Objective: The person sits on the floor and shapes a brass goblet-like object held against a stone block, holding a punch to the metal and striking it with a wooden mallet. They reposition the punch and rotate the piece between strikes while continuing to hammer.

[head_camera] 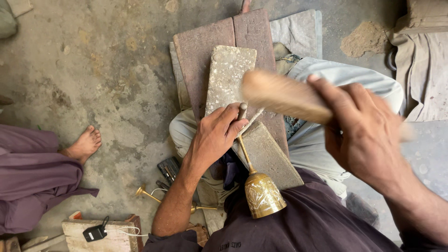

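- Concrete floor [107, 74], stained; another person's bare foot [85, 144] off to one side.
- Reddish wooden boards [205, 42] under a pale stone slab [228, 74], resting over the person's lap.
- Right hand [368, 140] clenched round a blurred wooden mallet [284, 95], which hides part of the slab.
- Left hand [215, 135] grasping the stem of a brass goblet [262, 193], lying bowl-toward-the-body, engraved, shiny.
- Small brass stems [149, 193] on the floor nearby.
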A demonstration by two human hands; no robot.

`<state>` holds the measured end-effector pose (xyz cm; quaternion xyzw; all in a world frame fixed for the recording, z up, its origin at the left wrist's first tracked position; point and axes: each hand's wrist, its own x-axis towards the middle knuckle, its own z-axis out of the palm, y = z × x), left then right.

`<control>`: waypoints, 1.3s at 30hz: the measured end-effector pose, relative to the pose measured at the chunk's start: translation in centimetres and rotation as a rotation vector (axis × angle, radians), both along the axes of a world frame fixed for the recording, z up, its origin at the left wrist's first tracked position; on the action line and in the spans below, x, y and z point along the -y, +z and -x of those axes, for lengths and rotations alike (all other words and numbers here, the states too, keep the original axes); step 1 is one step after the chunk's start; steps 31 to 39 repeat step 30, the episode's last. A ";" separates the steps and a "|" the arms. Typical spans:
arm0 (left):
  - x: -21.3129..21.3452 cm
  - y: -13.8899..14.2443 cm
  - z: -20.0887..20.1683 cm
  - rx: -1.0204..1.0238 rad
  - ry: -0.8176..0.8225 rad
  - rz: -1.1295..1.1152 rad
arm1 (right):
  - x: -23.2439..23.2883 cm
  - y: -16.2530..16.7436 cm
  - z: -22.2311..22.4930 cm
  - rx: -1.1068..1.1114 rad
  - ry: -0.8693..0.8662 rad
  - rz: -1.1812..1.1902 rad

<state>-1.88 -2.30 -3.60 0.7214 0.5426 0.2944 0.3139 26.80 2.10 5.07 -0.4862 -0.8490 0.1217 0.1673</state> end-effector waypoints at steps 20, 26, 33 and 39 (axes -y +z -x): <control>-2.2 1.2 -0.4 -0.084 -0.095 0.120 | 2.4 -3.3 -0.7 -0.878 -0.129 0.216; -1.9 0.8 -0.8 -0.020 -0.085 0.099 | 2.5 -4.0 -2.0 0.169 -0.205 0.183; -0.6 0.8 -0.3 0.053 0.031 0.018 | 2.0 -4.4 -3.0 -0.327 -0.258 0.119; -0.6 0.8 -0.3 0.053 0.031 0.018 | 2.0 -4.4 -3.0 -0.327 -0.258 0.119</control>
